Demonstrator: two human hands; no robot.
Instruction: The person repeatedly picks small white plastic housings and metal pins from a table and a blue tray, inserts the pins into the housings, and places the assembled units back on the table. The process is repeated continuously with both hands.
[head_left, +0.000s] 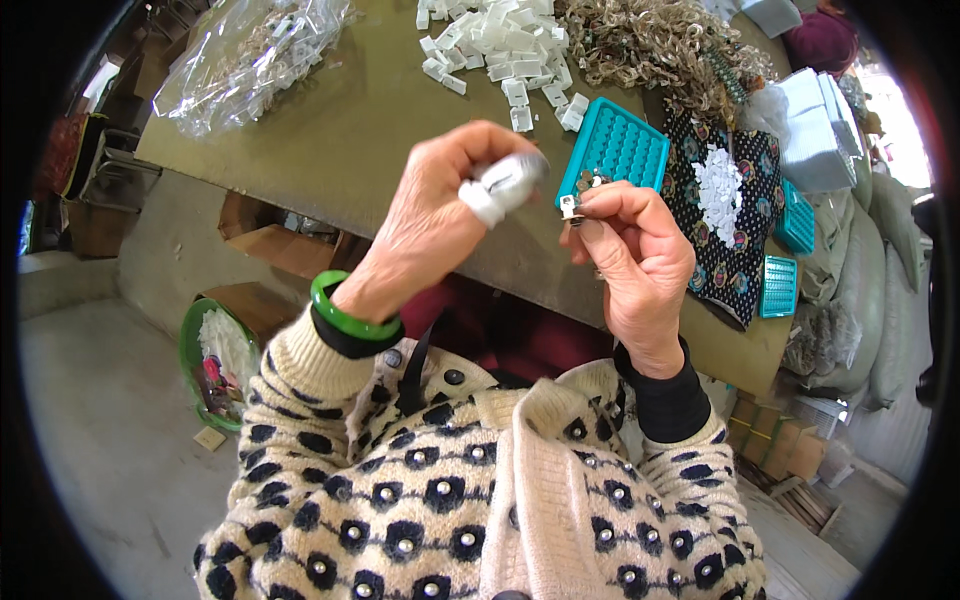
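My right hand (645, 260) pinches a small white piece with a dark, shiny metal part (570, 207) between thumb and fingertips. My left hand (440, 185) is raised to its left, apart from it, with the fingers curled in. White wrapping (497, 190) covers a digit of this hand, and its tip is blurred. Whatever the left fingertips hold, if anything, cannot be made out. Just beyond my right hand lies a teal tray with rows of round hollows (625, 145). Small metal bits (592, 181) are at its near edge, partly hidden by my fingers.
Translucent white plastic pieces (510, 50) are heaped at the far middle of the table (330, 160), beside tangled beige strands (660, 40). A clear plastic bag (250, 60) lies far left. White bits (718, 195) rest on dark patterned cloth at right. A green basket (190, 345) stands on the floor.
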